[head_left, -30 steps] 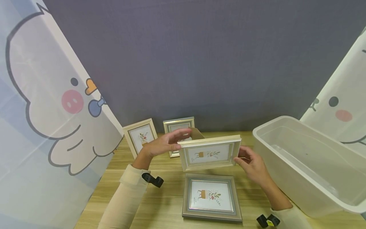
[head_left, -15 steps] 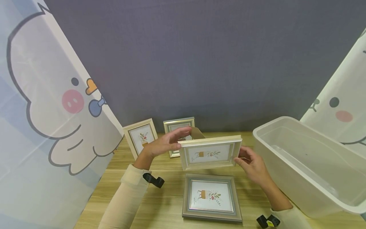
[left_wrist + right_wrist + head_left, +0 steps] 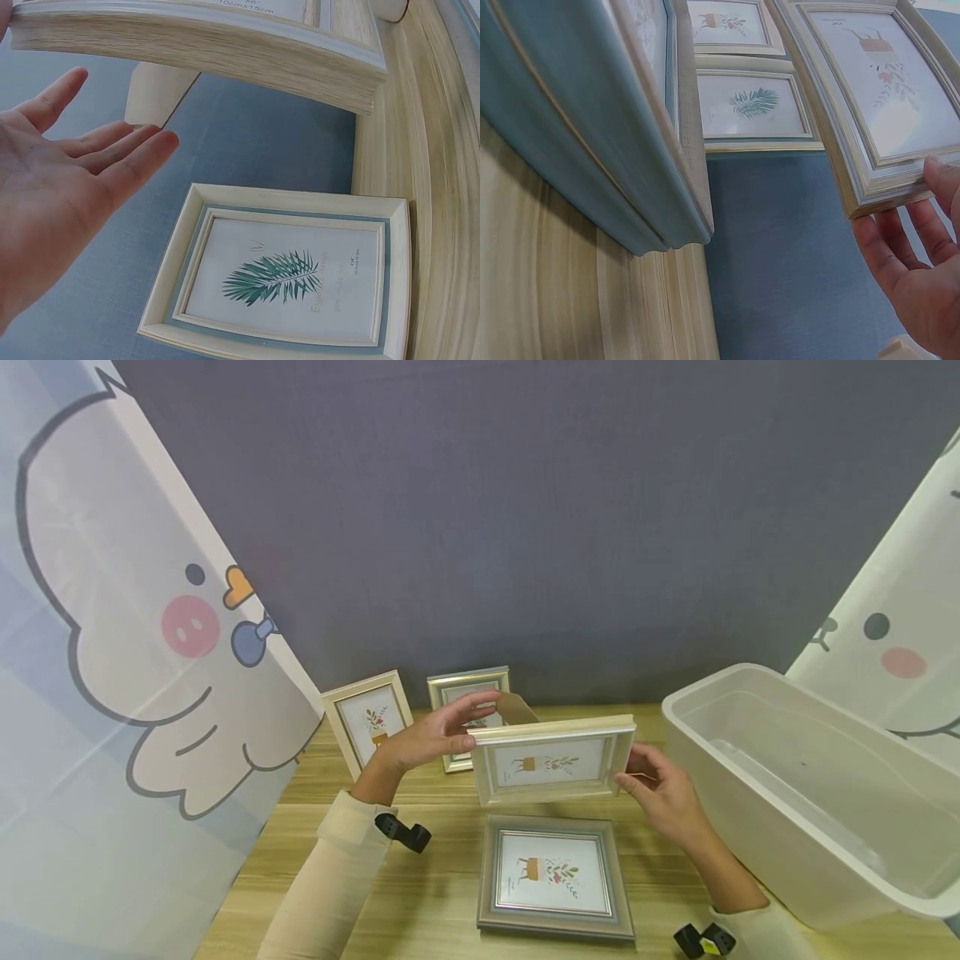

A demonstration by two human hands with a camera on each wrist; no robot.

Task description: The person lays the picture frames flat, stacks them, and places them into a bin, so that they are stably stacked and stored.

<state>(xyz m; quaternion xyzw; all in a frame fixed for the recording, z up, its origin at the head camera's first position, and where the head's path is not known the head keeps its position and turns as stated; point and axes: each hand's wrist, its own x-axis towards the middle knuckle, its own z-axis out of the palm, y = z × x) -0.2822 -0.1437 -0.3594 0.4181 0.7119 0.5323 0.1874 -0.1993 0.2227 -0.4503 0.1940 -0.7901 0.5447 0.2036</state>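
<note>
A cream wooden picture frame (image 3: 555, 721) is held sideways above the table, with its flower-and-orange-pot print facing me. My right hand (image 3: 663, 789) pinches its right end, the thumb in front and the fingers behind. At the upper left corner my left hand (image 3: 427, 743) rests its thumb; in the left wrist view its other fingers extend, spread, beside the brown back stand (image 3: 161, 94). Whether those fingertips touch the stand I cannot tell. Below lies a grey-blue picture frame (image 3: 491, 872) with a similar print, flat on the table and apart from the held one.
Two picture frames stand at the back: a cream one (image 3: 401, 693) at left and a leaf-print frame (image 3: 277, 195) beside it, partly covered by my left hand in the head view. A deep white plastic bin (image 3: 757, 785) stands at right. Grey cloth (image 3: 525, 527) hangs behind.
</note>
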